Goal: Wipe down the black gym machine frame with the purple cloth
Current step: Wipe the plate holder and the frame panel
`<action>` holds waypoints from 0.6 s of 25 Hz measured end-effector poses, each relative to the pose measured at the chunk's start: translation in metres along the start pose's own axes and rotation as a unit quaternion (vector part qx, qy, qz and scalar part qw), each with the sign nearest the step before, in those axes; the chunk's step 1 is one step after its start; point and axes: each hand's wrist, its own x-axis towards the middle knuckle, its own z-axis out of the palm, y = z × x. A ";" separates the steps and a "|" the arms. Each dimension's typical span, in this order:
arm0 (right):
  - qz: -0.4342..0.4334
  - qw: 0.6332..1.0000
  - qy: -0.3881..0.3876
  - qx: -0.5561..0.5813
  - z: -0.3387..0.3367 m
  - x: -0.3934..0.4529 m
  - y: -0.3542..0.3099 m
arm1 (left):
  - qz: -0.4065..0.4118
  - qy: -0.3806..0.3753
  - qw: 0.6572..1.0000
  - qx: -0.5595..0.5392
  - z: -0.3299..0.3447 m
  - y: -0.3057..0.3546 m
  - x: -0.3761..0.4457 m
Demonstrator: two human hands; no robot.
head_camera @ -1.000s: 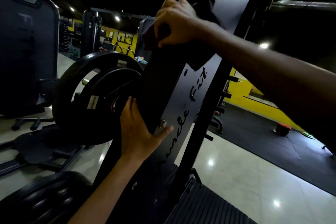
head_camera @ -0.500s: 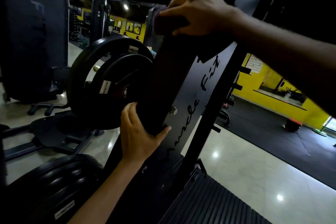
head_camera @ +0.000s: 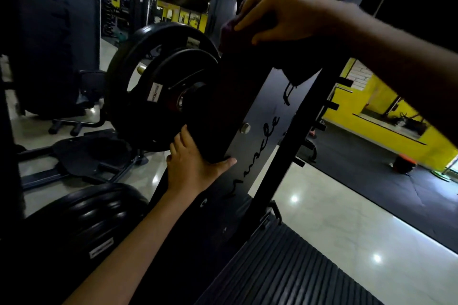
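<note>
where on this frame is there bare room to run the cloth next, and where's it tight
Free: the frame face between the right hand, which presses the cloth up top, and the left hand gripping its edge lower down, around the bolt. Also below the left hand. Crowded: the frame's left edge, where the weight plates sit close.

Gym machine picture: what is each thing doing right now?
right hand: grips the purple cloth, presses it on the frame's upper part
purple cloth: bunched under that hand, mostly hidden
left hand: holds the frame's edge lower down
black frame: upright, slanted
weight plates: loaded on the peg beside the frame
</note>
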 end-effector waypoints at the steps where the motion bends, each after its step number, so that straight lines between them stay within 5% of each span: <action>1: 0.028 1.000 0.010 -0.003 0.003 0.003 -0.007 | 0.001 -0.011 1.000 -0.011 -0.001 -0.002 0.000; 6: -0.052 0.998 -0.026 0.035 0.038 -0.002 -0.083 | -0.017 -0.062 0.997 -0.041 -0.002 -0.033 -0.018; 10: -0.158 0.983 -0.061 0.075 0.026 -0.018 -0.072 | -0.043 -0.103 0.993 -0.036 -0.005 -0.057 -0.041; 15: -0.036 0.998 -0.040 0.029 0.023 0.004 -0.059 | -0.063 -0.091 0.993 -0.044 -0.003 -0.065 -0.044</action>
